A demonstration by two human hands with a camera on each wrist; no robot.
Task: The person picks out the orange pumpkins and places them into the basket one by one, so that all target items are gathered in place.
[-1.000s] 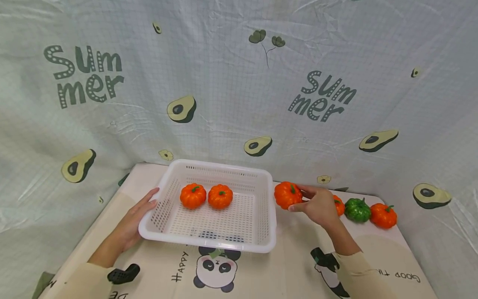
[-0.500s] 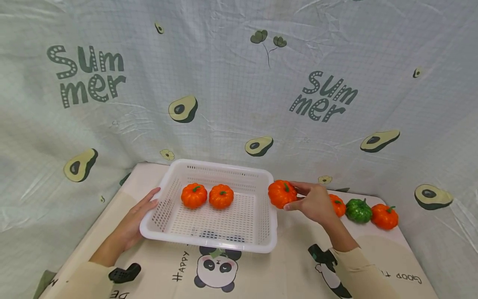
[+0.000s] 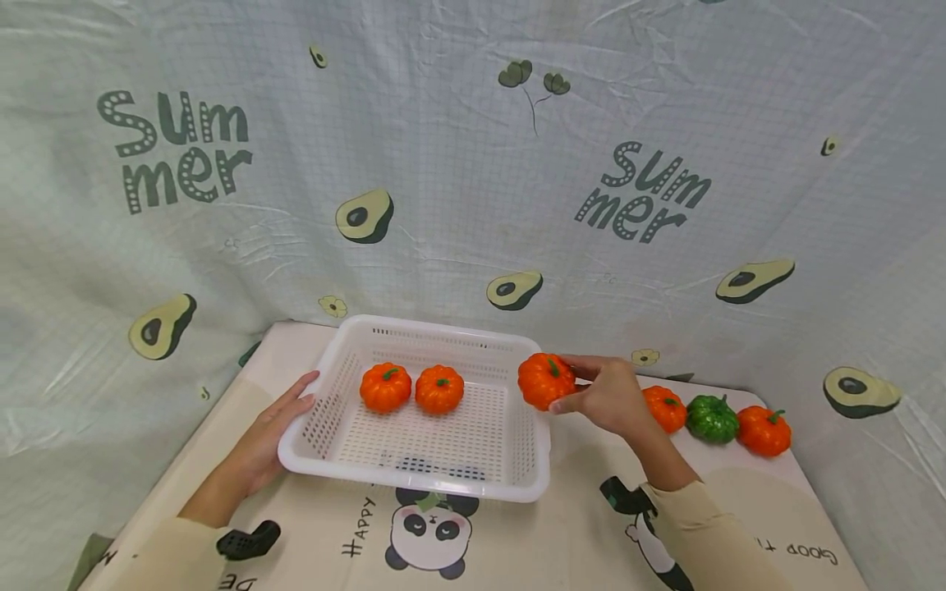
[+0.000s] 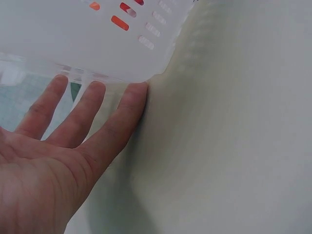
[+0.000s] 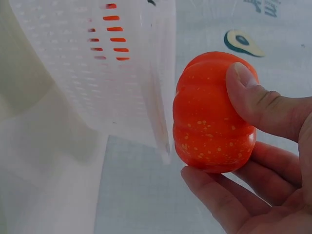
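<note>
A white plastic basket with slotted walls stands on the table, two orange pumpkins side by side inside it. At its left side is my left hand; in the left wrist view the straight fingers touch the basket's lower edge. My right hand grips another orange pumpkin with a green stem, held over the basket's right rim. In the right wrist view the thumb presses one side of this pumpkin and the fingers support the other, close to the basket wall.
To the right of my right hand, an orange pumpkin, a green pumpkin and another orange pumpkin sit in a row. A panda-printed cloth covers the table. Behind hangs a pale curtain with avocado prints.
My right hand has carried its pumpkin leftward, from beside the basket to above its right rim. The left hand and basket have barely moved.
</note>
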